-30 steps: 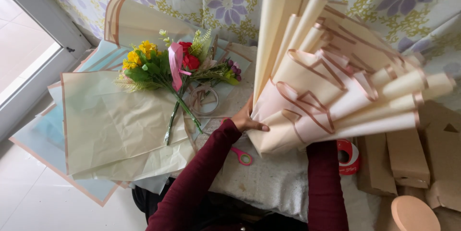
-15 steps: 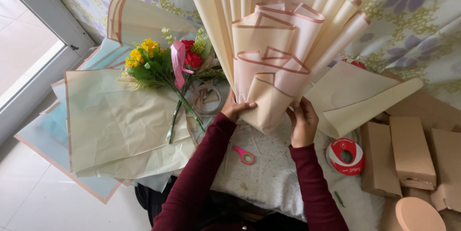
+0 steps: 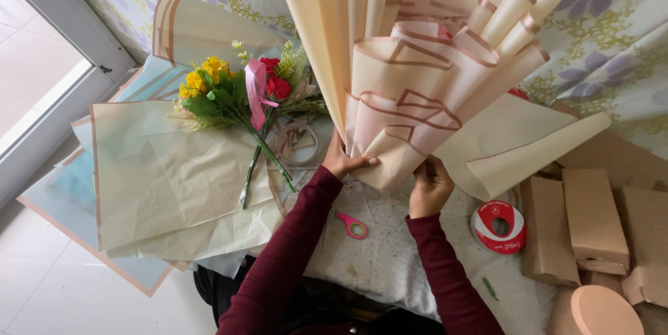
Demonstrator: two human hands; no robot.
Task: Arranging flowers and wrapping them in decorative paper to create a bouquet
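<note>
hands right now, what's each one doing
left hand: closed on the bundle of rolled wrapping paper, at its base
right hand: gripping the same bundle

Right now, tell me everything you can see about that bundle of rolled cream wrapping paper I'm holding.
The bundle of rolled cream wrapping paper sheets stands nearly upright, fanning wider toward the top. Each sheet looks thin and matte, edged with a brown border line; several are curled into tubes, others folded loosely around them. The left hand grips its lower left side and the right hand holds its bottom edge. One looser sheet spreads out to the right, over the table.
</note>
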